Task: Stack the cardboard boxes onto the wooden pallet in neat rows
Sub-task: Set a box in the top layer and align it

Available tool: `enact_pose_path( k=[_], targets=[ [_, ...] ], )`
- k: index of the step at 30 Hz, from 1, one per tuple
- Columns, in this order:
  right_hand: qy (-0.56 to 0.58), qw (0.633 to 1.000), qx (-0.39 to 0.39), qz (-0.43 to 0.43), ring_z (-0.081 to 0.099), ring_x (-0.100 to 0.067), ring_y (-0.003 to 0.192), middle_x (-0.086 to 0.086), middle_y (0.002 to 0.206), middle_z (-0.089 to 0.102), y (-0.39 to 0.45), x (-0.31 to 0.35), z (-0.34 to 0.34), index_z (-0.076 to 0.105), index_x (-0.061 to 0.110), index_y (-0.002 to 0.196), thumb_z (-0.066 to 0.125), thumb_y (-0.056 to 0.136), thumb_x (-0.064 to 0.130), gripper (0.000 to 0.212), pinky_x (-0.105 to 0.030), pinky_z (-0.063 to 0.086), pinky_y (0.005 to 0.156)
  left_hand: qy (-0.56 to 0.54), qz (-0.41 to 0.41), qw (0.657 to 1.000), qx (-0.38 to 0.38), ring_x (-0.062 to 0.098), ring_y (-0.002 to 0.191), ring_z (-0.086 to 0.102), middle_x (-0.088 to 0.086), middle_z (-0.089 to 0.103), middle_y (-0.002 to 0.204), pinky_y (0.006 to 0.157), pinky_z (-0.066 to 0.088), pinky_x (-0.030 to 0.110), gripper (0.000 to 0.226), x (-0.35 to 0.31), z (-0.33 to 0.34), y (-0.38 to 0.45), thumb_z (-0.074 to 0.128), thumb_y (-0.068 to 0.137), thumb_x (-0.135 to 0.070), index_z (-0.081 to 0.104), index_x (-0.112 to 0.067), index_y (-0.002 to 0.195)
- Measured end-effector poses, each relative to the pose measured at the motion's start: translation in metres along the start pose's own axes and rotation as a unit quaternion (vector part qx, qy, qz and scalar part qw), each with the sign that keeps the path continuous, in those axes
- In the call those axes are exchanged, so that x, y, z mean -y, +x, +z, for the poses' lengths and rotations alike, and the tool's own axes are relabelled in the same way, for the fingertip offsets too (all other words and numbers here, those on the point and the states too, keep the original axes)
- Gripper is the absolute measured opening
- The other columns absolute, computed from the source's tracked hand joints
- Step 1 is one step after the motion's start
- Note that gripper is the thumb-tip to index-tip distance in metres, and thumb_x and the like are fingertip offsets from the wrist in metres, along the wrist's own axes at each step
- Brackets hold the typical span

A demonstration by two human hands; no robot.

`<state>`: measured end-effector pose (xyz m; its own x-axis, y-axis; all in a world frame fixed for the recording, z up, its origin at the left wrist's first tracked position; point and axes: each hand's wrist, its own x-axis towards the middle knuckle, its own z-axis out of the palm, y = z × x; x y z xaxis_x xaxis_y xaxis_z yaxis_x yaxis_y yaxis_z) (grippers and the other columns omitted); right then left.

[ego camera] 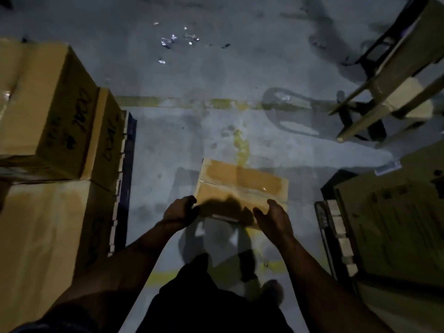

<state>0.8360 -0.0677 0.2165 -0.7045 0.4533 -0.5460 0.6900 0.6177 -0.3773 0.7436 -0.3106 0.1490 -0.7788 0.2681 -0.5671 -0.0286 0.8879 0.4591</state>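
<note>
Dim concrete floor. Box on floor just ahead of left hand, right hand; both apart, empty. Grip opposite sides, lift level. Stacked boxes left.

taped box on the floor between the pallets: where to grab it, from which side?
Probably the two short ends of the taped box, one hand per side, from above. It lies flat on the floor with its tape seam running across, and the left hand and right hand already flank its near corners.
</note>
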Motion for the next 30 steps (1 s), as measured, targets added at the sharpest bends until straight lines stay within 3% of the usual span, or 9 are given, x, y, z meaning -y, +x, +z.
enact_pose_path(
  k=[6, 10, 18, 21, 23, 24, 26, 28, 30],
  targets=[
    [-0.047, 0.993, 0.068, -0.089, 0.054, -0.025, 0.121, -0.010, 0.136, 0.055, 0.071, -0.019, -0.043, 0.045, 0.012, 0.141, 0.054, 0.099, 0.040, 0.052, -0.024, 0.039, 0.086, -0.036, -0.092, 0.995, 0.007, 0.029, 0.119, 0.059, 0.010, 0.061, 0.134, 0.089, 0.045, 0.031, 0.046, -0.048, 0.030, 0.013, 0.050, 0.102, -0.041, 0.054, -0.010, 0.136],
    [-0.090, 0.979, 0.103, -0.153, 0.050, -0.033, 0.125, -0.016, 0.136, 0.054, 0.131, -0.041, -0.078, 0.047, 0.005, 0.140, 0.056, 0.098, 0.028, 0.049, -0.038, 0.040, 0.104, -0.113, -0.171, 0.977, -0.053, 0.030, 0.126, 0.056, 0.013, 0.059, 0.140, 0.095, 0.043, 0.030, 0.046, -0.099, 0.075, 0.018, 0.050, 0.103, -0.036, 0.053, -0.008, 0.139],
    [-0.222, 0.926, 0.170, -0.255, 0.052, -0.035, 0.124, -0.013, 0.136, 0.055, 0.209, -0.069, -0.134, 0.045, 0.014, 0.141, 0.041, 0.081, 0.072, 0.083, -0.048, 0.043, 0.103, -0.284, -0.310, 0.895, -0.150, 0.031, 0.133, 0.052, 0.014, 0.054, 0.146, 0.104, 0.041, 0.033, 0.048, -0.195, 0.130, -0.003, 0.052, 0.103, -0.035, 0.053, -0.006, 0.141],
    [-0.248, 0.905, 0.197, -0.285, 0.052, -0.032, 0.126, -0.012, 0.139, 0.054, 0.229, -0.058, -0.131, 0.043, 0.015, 0.144, 0.048, 0.086, 0.063, 0.075, -0.044, 0.043, 0.104, -0.390, -0.352, 0.831, -0.185, 0.032, 0.112, 0.058, 0.015, 0.063, 0.117, 0.095, 0.042, 0.034, 0.028, -0.209, 0.144, -0.002, 0.056, 0.102, -0.033, 0.066, -0.011, 0.116],
    [-0.250, 0.900, 0.219, -0.284, 0.053, -0.033, 0.125, -0.012, 0.138, 0.054, 0.241, -0.052, -0.126, 0.043, 0.016, 0.144, 0.048, 0.083, 0.066, 0.079, -0.046, 0.044, 0.103, -0.480, -0.362, 0.770, -0.213, 0.030, 0.086, 0.053, 0.014, 0.052, 0.086, 0.080, 0.038, 0.035, 0.024, -0.212, 0.156, 0.010, 0.059, 0.100, -0.032, 0.055, -0.018, 0.082],
    [-0.241, 0.902, 0.227, -0.276, 0.054, -0.032, 0.123, -0.012, 0.137, 0.055, 0.249, -0.050, -0.121, 0.042, 0.016, 0.143, 0.048, 0.081, 0.069, 0.082, -0.047, 0.045, 0.102, -0.525, -0.370, 0.733, -0.223, 0.033, 0.087, 0.055, 0.018, 0.052, 0.086, 0.080, 0.037, 0.035, 0.026, -0.212, 0.159, 0.018, 0.059, 0.100, -0.034, 0.052, -0.018, 0.081],
    [-0.210, 0.912, 0.237, -0.259, 0.054, -0.032, 0.124, -0.011, 0.139, 0.054, 0.262, -0.042, -0.118, 0.040, 0.015, 0.145, 0.055, 0.080, 0.071, 0.086, -0.047, 0.046, 0.102, -0.602, -0.377, 0.660, -0.247, 0.040, 0.113, 0.057, 0.023, 0.060, 0.116, 0.091, 0.042, 0.038, 0.029, -0.213, 0.163, 0.034, 0.059, 0.100, -0.041, 0.062, -0.013, 0.105],
    [-0.190, 0.915, 0.257, -0.248, 0.048, -0.033, 0.130, -0.012, 0.146, 0.047, 0.269, -0.030, -0.120, 0.036, 0.014, 0.148, 0.062, 0.085, 0.063, 0.085, -0.042, 0.042, 0.105, -0.657, -0.385, 0.589, -0.270, 0.037, 0.132, 0.048, 0.015, 0.052, 0.143, 0.109, 0.039, 0.047, 0.058, -0.212, 0.166, 0.054, 0.055, 0.099, -0.051, 0.054, -0.008, 0.137],
    [-0.190, 0.913, 0.265, -0.244, 0.049, -0.032, 0.128, -0.013, 0.142, 0.050, 0.292, -0.025, -0.115, 0.042, 0.009, 0.143, 0.065, 0.091, 0.045, 0.068, -0.034, 0.041, 0.096, -0.680, -0.387, 0.559, -0.275, 0.035, 0.142, 0.038, 0.012, 0.040, 0.156, 0.117, 0.031, 0.051, 0.072, -0.212, 0.171, 0.073, 0.048, 0.099, -0.058, 0.040, -0.009, 0.151]
  ],
)
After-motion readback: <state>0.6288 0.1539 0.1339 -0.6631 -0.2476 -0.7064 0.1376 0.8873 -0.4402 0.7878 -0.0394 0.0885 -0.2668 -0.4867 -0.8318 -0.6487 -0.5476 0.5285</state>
